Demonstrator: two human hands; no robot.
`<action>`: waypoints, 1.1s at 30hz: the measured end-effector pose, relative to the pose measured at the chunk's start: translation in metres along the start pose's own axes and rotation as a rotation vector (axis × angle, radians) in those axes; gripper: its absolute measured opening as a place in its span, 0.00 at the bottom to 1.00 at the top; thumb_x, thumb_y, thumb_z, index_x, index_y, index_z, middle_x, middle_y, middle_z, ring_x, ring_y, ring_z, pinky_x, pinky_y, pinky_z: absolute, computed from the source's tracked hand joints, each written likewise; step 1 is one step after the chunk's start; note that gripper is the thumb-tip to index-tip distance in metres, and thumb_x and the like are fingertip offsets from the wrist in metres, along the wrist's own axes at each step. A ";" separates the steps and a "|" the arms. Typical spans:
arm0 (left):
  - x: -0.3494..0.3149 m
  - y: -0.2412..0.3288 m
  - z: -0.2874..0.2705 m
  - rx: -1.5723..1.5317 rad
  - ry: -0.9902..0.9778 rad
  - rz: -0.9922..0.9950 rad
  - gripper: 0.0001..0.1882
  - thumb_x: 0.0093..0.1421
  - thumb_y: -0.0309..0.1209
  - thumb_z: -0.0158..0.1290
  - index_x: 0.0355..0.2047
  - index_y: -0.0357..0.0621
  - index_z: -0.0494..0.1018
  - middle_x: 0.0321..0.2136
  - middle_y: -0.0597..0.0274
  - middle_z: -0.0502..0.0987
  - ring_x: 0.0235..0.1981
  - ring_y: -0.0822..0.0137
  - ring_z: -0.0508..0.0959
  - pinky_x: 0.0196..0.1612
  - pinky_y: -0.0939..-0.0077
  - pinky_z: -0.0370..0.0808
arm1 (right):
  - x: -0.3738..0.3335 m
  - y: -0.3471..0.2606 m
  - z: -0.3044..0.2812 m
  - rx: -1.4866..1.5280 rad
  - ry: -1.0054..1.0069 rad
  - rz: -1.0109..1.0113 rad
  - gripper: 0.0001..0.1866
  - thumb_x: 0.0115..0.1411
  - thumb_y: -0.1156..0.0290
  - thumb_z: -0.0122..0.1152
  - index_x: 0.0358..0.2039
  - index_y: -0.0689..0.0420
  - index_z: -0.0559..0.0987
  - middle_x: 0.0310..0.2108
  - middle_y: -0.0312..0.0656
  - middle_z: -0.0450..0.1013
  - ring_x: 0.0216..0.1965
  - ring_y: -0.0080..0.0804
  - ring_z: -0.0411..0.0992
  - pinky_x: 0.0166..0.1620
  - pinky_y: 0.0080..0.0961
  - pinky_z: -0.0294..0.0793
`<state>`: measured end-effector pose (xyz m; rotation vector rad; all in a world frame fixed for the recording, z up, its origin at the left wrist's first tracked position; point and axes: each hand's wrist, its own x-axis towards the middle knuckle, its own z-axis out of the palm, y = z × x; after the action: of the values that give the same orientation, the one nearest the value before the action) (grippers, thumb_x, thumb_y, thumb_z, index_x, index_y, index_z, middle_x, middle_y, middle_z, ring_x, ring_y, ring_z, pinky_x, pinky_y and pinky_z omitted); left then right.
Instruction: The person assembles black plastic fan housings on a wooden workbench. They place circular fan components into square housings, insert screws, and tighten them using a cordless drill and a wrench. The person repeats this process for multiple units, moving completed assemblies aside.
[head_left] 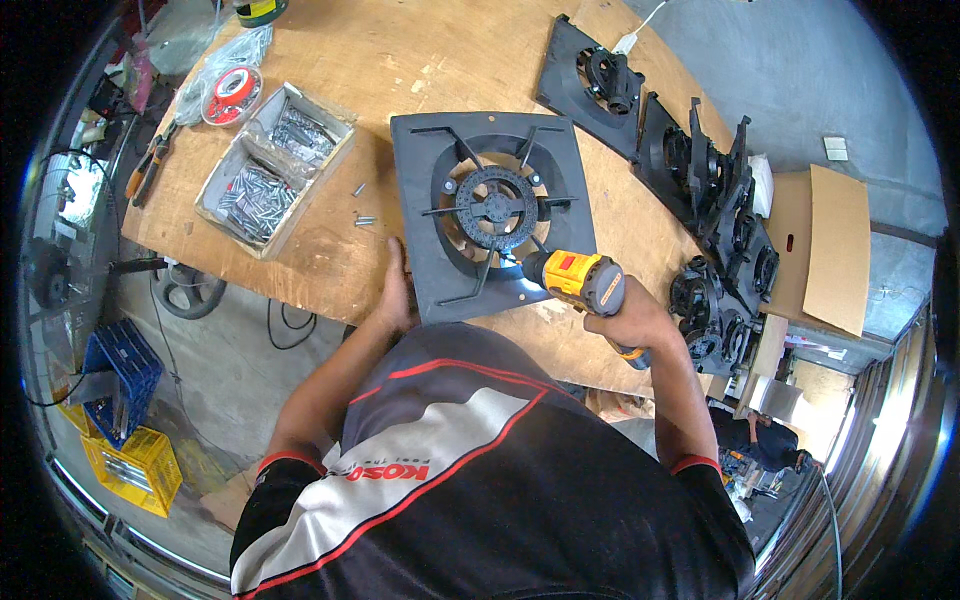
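Note:
A square black gas stove top (418, 190) with a round cast burner (495, 207) and radiating pan supports lies on the wooden table before me. My left hand (398, 292) grips its near left edge, thumb along the side; the other fingers are mostly hidden. In my right hand (638, 318) is a yellow and black cordless drill (578, 278), held by its handle. Its nose points left at the near side of the burner, where a bright light falls. Whether the bit touches a screw there is too small to tell.
Left on the table (400, 75) stand a two-part box (330, 160) of screws, a red-and-clear round container (233, 95) and pliers (150, 170). Loose screws (364, 221) lie nearby. More black stove tops (590, 90) line the right side, near a cardboard box (835, 250). Another person (765, 440) is at lower right.

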<state>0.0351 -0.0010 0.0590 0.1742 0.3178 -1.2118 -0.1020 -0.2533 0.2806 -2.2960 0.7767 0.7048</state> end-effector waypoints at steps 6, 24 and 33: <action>0.050 -0.014 -0.011 0.221 -0.228 -0.143 0.31 0.67 0.54 0.47 0.60 0.43 0.68 0.55 0.54 0.74 0.57 0.60 0.74 0.61 0.56 0.71 | -0.008 -0.020 0.006 -0.057 -0.053 -0.080 0.24 0.46 0.62 0.71 0.44 0.60 0.81 0.37 0.54 0.80 0.42 0.51 0.79 0.44 0.38 0.78; 0.074 -0.027 -0.067 0.853 -0.283 0.226 0.19 0.72 0.35 0.45 0.60 0.41 0.69 0.58 0.55 0.73 0.56 0.66 0.74 0.63 0.68 0.68 | -0.023 -0.036 0.066 -0.105 0.109 0.008 0.32 0.53 0.56 0.67 0.56 0.57 0.75 0.45 0.54 0.78 0.46 0.52 0.78 0.48 0.41 0.78; 0.065 -0.012 -0.030 0.893 -0.363 0.169 0.23 0.72 0.37 0.45 0.62 0.38 0.63 0.54 0.50 0.75 0.51 0.62 0.79 0.56 0.69 0.76 | -0.015 -0.037 0.056 -0.257 0.088 -0.080 0.32 0.51 0.59 0.67 0.56 0.59 0.74 0.44 0.53 0.78 0.44 0.52 0.78 0.46 0.41 0.78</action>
<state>0.0401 -0.0536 0.0095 0.7238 -0.5667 -1.1201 -0.1038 -0.1858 0.2663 -2.5899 0.6608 0.7057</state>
